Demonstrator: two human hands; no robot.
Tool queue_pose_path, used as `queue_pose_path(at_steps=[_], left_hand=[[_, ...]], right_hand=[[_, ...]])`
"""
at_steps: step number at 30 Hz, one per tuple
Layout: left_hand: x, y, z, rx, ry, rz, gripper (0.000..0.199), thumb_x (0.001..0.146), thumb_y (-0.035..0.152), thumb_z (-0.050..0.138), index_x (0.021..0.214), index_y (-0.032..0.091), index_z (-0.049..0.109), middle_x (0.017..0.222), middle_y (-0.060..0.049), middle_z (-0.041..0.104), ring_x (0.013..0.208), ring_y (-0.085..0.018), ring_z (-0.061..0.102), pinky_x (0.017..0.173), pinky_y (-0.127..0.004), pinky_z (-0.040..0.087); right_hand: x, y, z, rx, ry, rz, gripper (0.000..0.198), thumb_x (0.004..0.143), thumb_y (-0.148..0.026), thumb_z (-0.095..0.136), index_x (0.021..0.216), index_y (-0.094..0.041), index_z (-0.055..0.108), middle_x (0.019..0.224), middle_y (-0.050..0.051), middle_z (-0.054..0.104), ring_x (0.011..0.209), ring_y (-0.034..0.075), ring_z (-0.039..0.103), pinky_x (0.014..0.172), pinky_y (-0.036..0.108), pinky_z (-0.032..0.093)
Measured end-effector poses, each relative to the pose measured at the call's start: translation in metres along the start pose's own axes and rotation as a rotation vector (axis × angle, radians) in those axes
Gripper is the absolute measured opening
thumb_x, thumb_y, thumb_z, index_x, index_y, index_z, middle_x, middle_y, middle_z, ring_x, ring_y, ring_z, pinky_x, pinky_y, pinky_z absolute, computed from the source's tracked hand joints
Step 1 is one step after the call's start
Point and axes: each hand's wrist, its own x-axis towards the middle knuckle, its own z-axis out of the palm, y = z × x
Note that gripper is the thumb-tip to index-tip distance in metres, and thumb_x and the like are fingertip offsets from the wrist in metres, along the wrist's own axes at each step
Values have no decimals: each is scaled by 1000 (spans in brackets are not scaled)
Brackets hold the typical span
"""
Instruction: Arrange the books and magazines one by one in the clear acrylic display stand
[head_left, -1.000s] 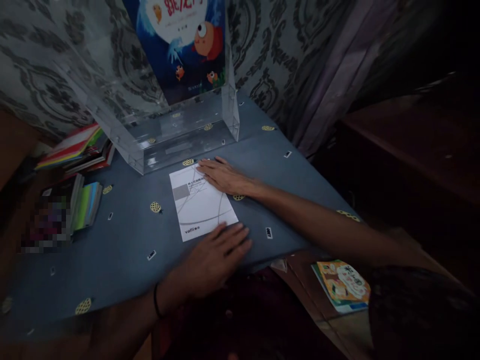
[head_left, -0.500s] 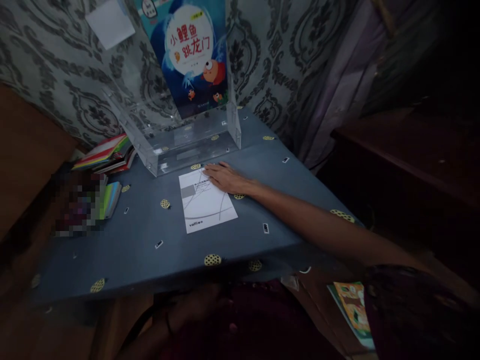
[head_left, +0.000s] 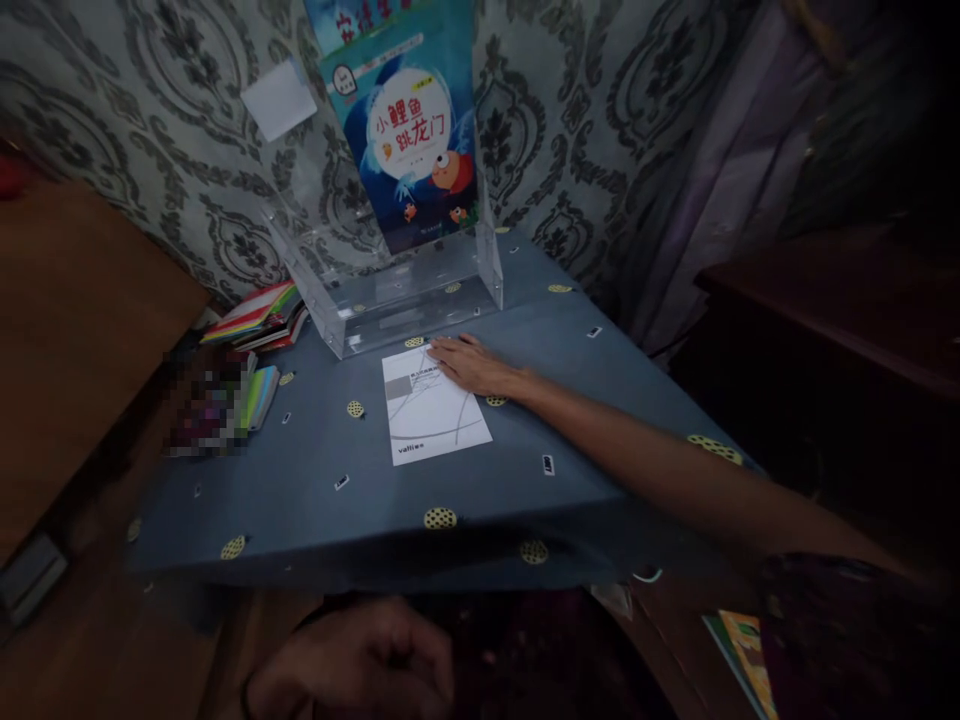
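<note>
In clear rack (head_left: 490,270), fish book (head_left: 417,150); right hand (head_left: 478,367) flat on booklet (head_left: 435,415), left hand (head_left: 367,655) curled, hold unclear.

Two hands are counted: one right hand (head_left: 476,366) and one left hand (head_left: 367,650). One dark wristband (head_left: 244,697) is worn. One white booklet (head_left: 435,415) is seen on one cloth-covered table (head_left: 480,490), where at least ten yellow pineapple prints (head_left: 440,518) and at least six small white word labels (head_left: 548,464) are made out. One clear stand (head_left: 420,312) and one fish book (head_left: 420,140) are counted; whether the red lettering (head_left: 375,22) above belongs to a second book cannot be told. One white card (head_left: 280,100), one curtain (head_left: 694,200) and two groups of books (head_left: 259,310) are shown; the volumes within these groups cannot be counted exactly.
</note>
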Motion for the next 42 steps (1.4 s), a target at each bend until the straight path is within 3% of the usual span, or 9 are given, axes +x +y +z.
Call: queue_pose_path(at_steps=[5, 8, 10, 13, 19, 28, 33, 37, 42], left_hand=[[13, 42, -41, 297, 438, 320, 37, 100, 52, 49, 92, 18, 64, 69, 2, 55, 61, -12, 51, 59, -22, 42], [35, 51, -79, 731, 782, 510, 25, 102, 37, 46, 103, 19, 64, 97, -7, 67, 92, -20, 64, 85, -34, 52], [51, 51, -111, 1035, 966, 543, 22, 101, 27, 44, 109, 19, 63, 114, -12, 68, 108, -26, 63, 98, -46, 50], [71, 45, -159, 1196, 1094, 497, 29, 99, 19, 42, 123, 18, 58, 134, -17, 62, 124, -29, 60, 106, -53, 49], [91, 35, -207, 1240, 1017, 519, 40, 100, 19, 40, 139, 16, 51, 149, -17, 55, 143, -28, 49, 117, -53, 42], [95, 33, -202, 1121, 1031, 508, 41, 104, 23, 37, 140, 18, 55, 153, -17, 52, 146, -31, 45, 120, -59, 34], [100, 28, -201, 955, 1113, 487, 42, 104, 29, 37, 138, 17, 59, 159, -19, 44, 154, -38, 28, 122, -66, 26], [107, 23, -198, 807, 1114, 568, 42, 101, 31, 42, 138, 19, 59, 157, -15, 48, 153, -33, 34, 124, -60, 28], [121, 29, -202, 300, 1084, 637, 50, 92, 41, 62, 139, 25, 59, 157, -12, 49, 151, -34, 37, 125, -54, 27]], right_hand=[[-3, -4, -4, -14, 40, -3, 37, 102, -20, 41, 132, -16, 64, 148, 17, 58, 140, 29, 51, 119, 57, 29], [-6, -12, -6, -24, 70, -23, 34, 102, -17, 42, 126, -18, 67, 142, 15, 63, 137, 27, 55, 119, 56, 29], [-8, -22, -5, -16, 82, -81, 33, 102, -16, 42, 124, -16, 67, 137, 16, 66, 134, 26, 57, 119, 55, 30], [-12, -45, -4, 6, 69, -226, 31, 102, -13, 43, 118, -12, 69, 130, 18, 70, 128, 25, 61, 118, 54, 34], [-23, -82, -4, 49, -31, -433, 33, 102, -12, 42, 124, -9, 66, 131, 18, 69, 131, 25, 59, 119, 52, 38], [-29, -13, -11, -19, 10, 69, 45, 104, -27, 42, 145, -16, 56, 151, 16, 55, 146, 30, 45, 121, 59, 35], [-31, -5, -10, -53, 17, 70, 47, 104, -28, 40, 146, -12, 54, 151, 18, 55, 148, 29, 43, 122, 57, 35], [-34, -11, -2, -81, 49, 62, 48, 101, -29, 47, 145, -9, 54, 153, 22, 51, 147, 32, 43, 120, 57, 40], [-37, -14, -5, -119, 24, 50, 52, 100, -30, 52, 147, -8, 51, 154, 23, 49, 149, 33, 39, 119, 54, 41]])
